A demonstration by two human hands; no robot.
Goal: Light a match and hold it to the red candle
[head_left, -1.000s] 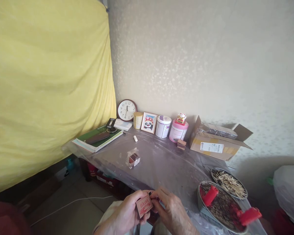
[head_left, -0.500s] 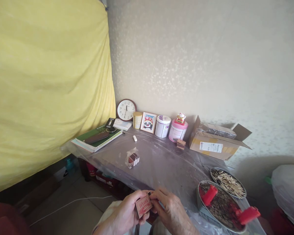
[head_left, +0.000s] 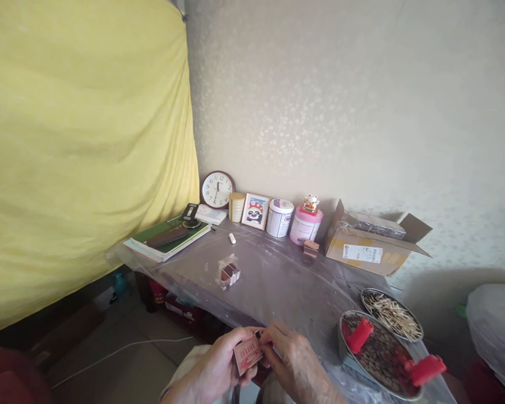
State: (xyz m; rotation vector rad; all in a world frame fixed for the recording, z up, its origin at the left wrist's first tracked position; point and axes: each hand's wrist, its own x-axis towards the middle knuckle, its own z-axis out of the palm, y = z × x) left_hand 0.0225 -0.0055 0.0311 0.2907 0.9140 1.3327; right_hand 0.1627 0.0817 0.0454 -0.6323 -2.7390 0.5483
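Near table (head_left: 286, 280) edge, two hands (head_left: 219, 367) (head_left: 294, 362), one matchbox (head_left: 247, 354)

Both hands meet at the matchbox (head_left: 247, 354). The left hand (head_left: 216, 367) wraps it from the left, thumb across its face, while the right hand (head_left: 292, 362) pinches its right end — fingers curled, wrists close.

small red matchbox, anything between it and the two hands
Nothing visible does. The left hand and the right hand both grip the small red-printed cardboard matchbox directly, near the front edge of the plastic-covered table. The round metal tray with red clips sits off to the right.
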